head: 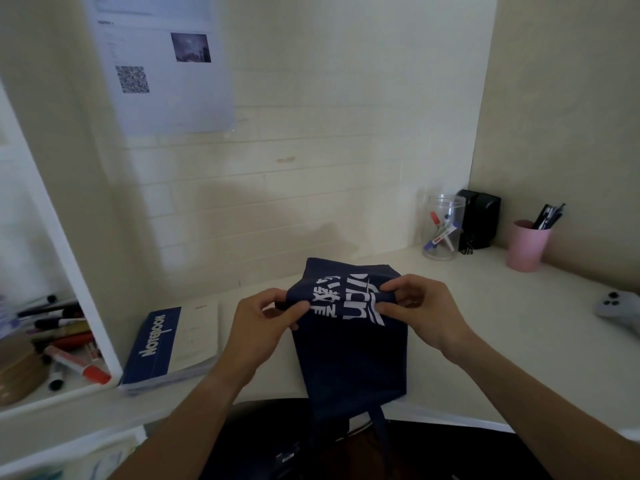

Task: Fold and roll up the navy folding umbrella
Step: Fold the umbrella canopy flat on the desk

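Two hands of yours on the navy fabric item (pixel 349 341) with white lettering — left hand (pixel 263 323) pinching its left fold, right hand (pixel 419 310) pinching the right, item lying on the white desk (pixel 519 323), blue notebook (pixel 162 344) to the left.

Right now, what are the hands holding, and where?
Both hands, left and right, pinch the navy printed fabric at its side edges along a fold.

The navy fabric item (pixel 349 348) with white printed characters lies flat on the white desk, its far end folded over and lifted, straps hanging over the near edge.
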Demonstrator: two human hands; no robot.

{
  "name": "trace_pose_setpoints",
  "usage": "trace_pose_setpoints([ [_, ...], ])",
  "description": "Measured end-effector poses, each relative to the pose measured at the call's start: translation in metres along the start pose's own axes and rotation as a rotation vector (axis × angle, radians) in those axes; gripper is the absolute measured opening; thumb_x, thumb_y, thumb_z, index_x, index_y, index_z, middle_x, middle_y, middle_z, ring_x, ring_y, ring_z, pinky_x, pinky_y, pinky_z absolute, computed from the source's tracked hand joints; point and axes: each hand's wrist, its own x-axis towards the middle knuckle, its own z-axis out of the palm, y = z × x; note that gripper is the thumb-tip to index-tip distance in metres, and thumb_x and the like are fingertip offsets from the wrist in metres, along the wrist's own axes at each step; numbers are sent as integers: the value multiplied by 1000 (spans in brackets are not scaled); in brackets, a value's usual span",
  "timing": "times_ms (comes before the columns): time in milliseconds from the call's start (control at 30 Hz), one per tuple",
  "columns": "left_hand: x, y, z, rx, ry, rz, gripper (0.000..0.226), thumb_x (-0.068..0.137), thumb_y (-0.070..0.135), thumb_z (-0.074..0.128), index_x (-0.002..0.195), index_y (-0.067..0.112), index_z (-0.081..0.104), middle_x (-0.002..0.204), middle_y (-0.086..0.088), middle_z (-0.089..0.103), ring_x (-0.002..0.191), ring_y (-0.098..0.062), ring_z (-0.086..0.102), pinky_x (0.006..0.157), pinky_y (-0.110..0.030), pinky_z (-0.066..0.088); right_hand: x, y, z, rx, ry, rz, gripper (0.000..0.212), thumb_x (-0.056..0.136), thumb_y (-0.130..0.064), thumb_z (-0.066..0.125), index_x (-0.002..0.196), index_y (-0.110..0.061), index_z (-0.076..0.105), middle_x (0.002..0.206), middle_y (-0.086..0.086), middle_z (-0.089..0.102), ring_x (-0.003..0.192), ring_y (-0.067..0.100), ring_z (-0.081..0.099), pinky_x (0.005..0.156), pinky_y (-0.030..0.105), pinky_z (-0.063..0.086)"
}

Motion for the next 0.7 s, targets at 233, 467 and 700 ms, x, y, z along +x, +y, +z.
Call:
trace_pose_setpoints([
  [233,0,5,0,-268,-66,-266,24,90,29,75,99,7,77,95,-11,80,78,-28,75,80,-38,59,-3,6,-7,85,-180,-47,51,67,3,88,110,-17,70,94,22,70,82,26,70,80,31,60],
  [467,-13,-5,3,-303,-24,-399,25,94,22,70,105,-1,74,100,-16,80,90,-33,77,86,-37,60,-13,16,-21,-149,-212,-159,17,79,-12,83,90,-24,78,83,-1,75,73,14,68,67,28,52],
  [700,-31,-17,8,-308,-107,-434,25,94,27,71,96,2,73,100,-11,80,94,-28,78,93,-39,58,-33,12,-7,365,-23,318,37,83,-19,80,117,-11,67,98,12,71,57,19,60,51,28,45],
])
